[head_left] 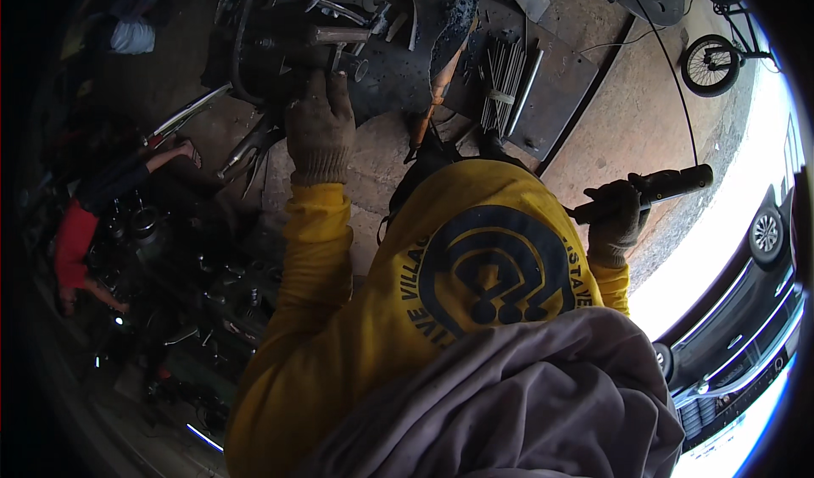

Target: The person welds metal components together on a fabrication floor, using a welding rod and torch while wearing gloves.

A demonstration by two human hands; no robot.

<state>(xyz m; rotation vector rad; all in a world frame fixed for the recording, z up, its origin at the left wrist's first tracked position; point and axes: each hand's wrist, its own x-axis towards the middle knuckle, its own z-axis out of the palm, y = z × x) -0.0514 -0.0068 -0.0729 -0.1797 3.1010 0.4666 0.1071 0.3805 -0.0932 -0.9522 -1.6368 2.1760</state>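
Observation:
My left hand, in a dark knitted work glove, reaches forward onto a dark metal worktop. Its visible fingers are stretched out, the tips at a short metal piece with a round end; the thumb is hidden. Just beyond lies a thick metal bar. Off to the right, my gloved right hand is closed around a black corded power tool, which looks like an angle grinder. Its cord rises from the far end of the body. The tool's head is mostly hidden by the hand and sleeve.
A bundle of thin metal rods and an orange metal bar lie right of my left hand. Clamping pliers hang left. A person in red is far left. A bicycle and a parked car stand right.

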